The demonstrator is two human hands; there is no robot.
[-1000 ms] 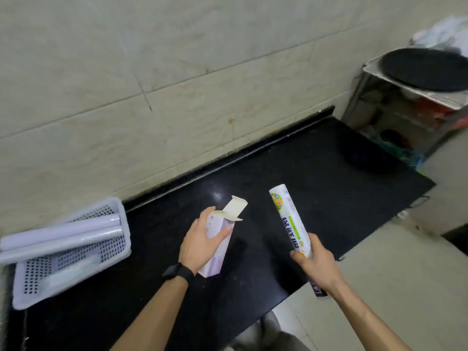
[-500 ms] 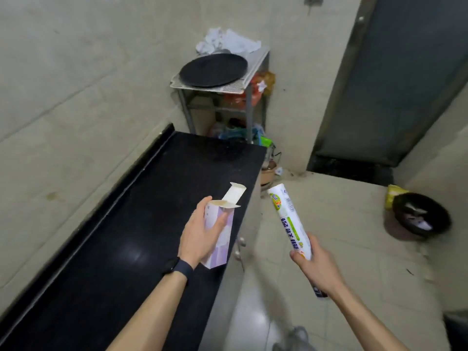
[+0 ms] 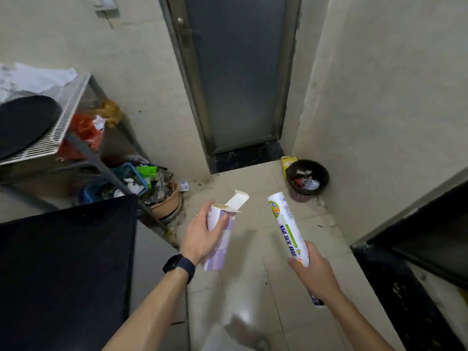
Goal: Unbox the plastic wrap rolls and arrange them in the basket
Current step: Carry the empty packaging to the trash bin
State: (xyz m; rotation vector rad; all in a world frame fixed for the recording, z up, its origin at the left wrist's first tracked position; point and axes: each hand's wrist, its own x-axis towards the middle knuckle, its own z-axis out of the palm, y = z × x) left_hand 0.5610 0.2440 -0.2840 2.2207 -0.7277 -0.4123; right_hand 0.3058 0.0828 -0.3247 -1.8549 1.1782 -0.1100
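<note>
Box in one hand, roll in the other, both over the floor

The left hand (image 3: pixel 202 236) is wrapped round the purple carton (image 3: pixel 220 236), top flap open; the right hand (image 3: pixel 312 271) grips the wrap roll (image 3: pixel 287 229) by its near end, tilted upright, right of the black counter (image 3: pixel 63 269), wastebin (image 3: pixel 307 179) far right

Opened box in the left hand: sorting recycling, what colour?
Pale purple and white cardboard box, head view.
</note>
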